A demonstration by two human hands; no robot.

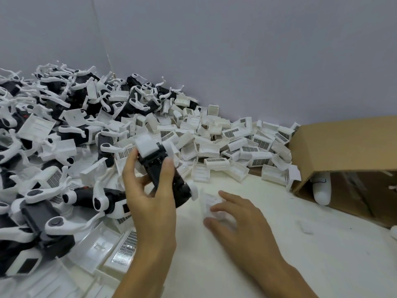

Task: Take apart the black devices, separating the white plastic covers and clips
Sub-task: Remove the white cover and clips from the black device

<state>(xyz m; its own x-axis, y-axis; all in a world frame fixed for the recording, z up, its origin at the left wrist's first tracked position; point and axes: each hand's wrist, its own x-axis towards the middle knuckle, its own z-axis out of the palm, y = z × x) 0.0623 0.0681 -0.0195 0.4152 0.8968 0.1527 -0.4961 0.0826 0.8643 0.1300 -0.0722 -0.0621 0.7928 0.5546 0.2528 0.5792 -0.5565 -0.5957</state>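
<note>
Left hand [148, 190] raised above the white tabletop [268, 244], fingers and thumb curled round a black device [163, 175]. Long axis of device running from upper left, away from the person, to lower right; white plastic cover [147, 145] on the far upper end, small white clip [193, 190] at the near lower end.

Right hand [234, 218] low over the tabletop just right of the device, fingers spread, blurred, touching or loosely grasping a clear-white plastic piece [209, 204]; cannot tell whether gripped.

Left of the hands, heap of black devices [40, 125] with white arms, piled against the grey wall [214, 50]. Behind and to the right, heap of loose white covers [225, 138] reaching to a cardboard box [343, 147]. Box lying on its side, open face toward the person, a white rounded object [321, 190] inside near the mouth. Small white scrap [306, 227] on the tabletop near the box.
</note>
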